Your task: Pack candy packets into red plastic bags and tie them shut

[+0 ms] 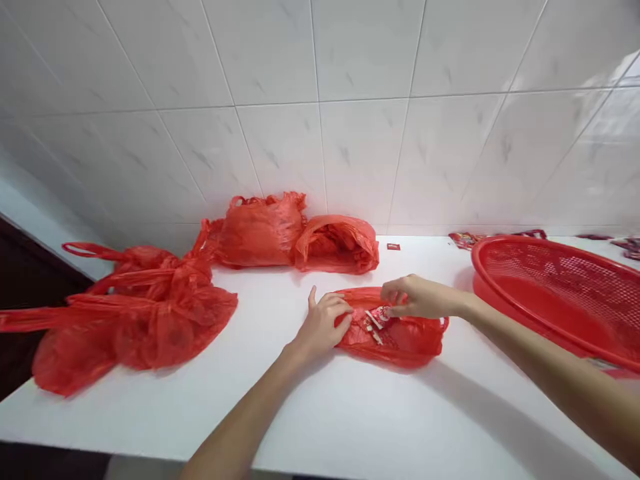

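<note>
An open red plastic bag [407, 343] lies on the white table, with small red and white packets [376, 321] inside. My left hand [325, 323] is at the bag's left edge, its thumb and fingers closed on the plastic and one finger raised. Over the bag's upper right part, my right hand [411, 298] reaches down with curled fingers beside the packets. Its fingertips are partly hidden, and whether they hold a packet is unclear.
Red plastic bags [150, 307] are heaped at the left. A full red bag [260, 233] and an open one [340, 243] rest against the tiled wall. A red basket [550, 300] stands at the right. One small red packet [393, 247] lies near the wall.
</note>
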Demonstrator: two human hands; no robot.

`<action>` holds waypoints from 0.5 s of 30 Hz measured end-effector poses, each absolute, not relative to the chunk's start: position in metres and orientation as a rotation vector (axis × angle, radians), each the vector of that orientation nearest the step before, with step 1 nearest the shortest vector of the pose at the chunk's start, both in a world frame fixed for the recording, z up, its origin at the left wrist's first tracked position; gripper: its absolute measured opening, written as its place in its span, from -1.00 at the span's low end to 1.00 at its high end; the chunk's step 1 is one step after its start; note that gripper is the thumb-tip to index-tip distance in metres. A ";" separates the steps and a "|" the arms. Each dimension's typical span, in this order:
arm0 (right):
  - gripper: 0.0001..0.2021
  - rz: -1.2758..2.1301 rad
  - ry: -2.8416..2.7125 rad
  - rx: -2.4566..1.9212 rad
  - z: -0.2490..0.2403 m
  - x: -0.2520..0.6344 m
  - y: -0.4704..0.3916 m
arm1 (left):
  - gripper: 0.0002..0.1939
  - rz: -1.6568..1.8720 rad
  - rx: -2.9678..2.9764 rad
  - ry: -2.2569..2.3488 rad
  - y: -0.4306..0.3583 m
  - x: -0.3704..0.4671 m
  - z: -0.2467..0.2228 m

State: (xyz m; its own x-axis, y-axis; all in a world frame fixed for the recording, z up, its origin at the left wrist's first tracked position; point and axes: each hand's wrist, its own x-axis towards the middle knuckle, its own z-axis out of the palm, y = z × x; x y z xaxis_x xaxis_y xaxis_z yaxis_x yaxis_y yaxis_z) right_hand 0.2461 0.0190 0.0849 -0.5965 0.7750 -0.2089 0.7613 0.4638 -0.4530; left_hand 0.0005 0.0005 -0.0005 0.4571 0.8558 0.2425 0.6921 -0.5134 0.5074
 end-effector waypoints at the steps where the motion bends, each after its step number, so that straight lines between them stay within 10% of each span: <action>1: -0.88 0.790 -2.717 -1.434 0.081 0.245 0.015 | -0.78 0.680 2.379 1.306 0.001 0.001 -0.001; 15: -0.87 0.265 -2.712 -1.774 0.032 0.219 -0.009 | -0.76 0.630 2.390 1.316 -0.001 0.003 0.001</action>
State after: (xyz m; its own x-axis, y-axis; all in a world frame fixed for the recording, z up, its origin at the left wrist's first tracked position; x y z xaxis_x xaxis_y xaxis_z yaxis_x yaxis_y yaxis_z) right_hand 0.2193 -0.0087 0.0320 -0.4007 0.8984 -0.1800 0.9162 0.3934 -0.0759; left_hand 0.0028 -0.0011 0.0007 0.4727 0.8543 0.2160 0.7038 -0.5135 0.4909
